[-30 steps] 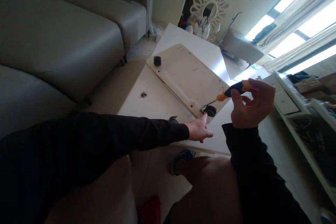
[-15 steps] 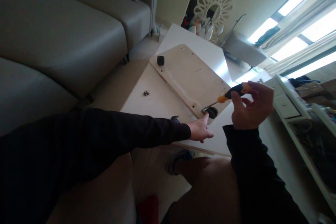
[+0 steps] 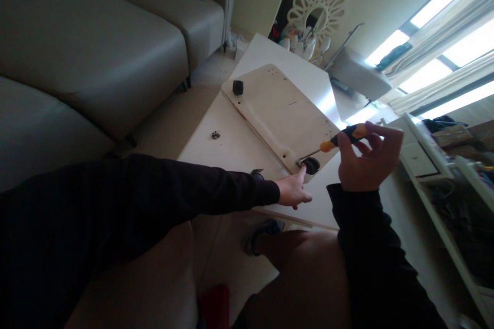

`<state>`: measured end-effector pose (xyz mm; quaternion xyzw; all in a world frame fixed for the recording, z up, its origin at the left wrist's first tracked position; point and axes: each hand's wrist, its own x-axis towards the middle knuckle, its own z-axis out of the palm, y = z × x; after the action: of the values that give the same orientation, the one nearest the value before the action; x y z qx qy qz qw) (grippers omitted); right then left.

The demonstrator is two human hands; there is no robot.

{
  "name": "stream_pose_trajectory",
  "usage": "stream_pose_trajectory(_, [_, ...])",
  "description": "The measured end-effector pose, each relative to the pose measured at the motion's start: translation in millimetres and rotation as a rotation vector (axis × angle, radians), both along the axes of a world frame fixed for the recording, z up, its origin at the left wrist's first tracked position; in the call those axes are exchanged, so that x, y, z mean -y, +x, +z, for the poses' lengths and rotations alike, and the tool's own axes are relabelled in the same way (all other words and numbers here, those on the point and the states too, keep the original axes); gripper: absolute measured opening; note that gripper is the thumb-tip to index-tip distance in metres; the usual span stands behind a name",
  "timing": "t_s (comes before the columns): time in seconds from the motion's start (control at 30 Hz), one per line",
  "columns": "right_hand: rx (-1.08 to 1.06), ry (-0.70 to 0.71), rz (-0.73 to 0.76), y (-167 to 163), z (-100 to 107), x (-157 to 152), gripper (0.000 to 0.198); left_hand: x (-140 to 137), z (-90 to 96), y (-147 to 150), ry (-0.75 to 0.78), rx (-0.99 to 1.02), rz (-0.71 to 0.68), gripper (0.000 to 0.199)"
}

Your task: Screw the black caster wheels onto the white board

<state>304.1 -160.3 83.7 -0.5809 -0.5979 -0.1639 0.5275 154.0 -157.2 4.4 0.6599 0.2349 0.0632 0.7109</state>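
Right hand (image 3: 368, 159): pinching the screwdriver (image 3: 349, 134) by its handle, the shaft slanting down to the near castor (image 3: 311, 165).
Left hand (image 3: 290, 190): laying a fingertip against that castor; whether it is gripping, I cannot tell.
Near castor: sitting at the board's near corner; a screw at its bracket is probably being worked, the next turn calling for a seated tip and a steady wheel.
Board (image 3: 278, 108): lying flat on the surface (image 3: 235, 151), its long left edge leaving a strip for moving.
Screws (image 3: 215, 135): lying piled, probably, in that strip, apart from the board.
Far castor (image 3: 237, 87): standing at the board's left corner.
Sofa (image 3: 127, 36): standing leftward, a floor gap separating it from the surface.
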Motion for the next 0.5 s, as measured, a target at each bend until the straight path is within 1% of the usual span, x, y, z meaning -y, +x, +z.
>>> stream_pose_trajectory(0.13, [0.004,0.019,0.056,-5.2,0.7,-1.8,0.035,0.7,-1.4,0.7,0.004,0.006,0.010,0.117])
stream_pose_trajectory(0.3, [0.069,0.031,0.038,-17.9,7.8,-0.6,0.033,0.9,-2.5,1.4,-0.027,0.030,0.018,0.117])
stream_pose_trajectory(0.5, [0.084,-0.007,0.053,-20.5,10.4,-0.8,0.032,0.0,5.9,-0.7,-0.067,0.019,0.010,0.117])
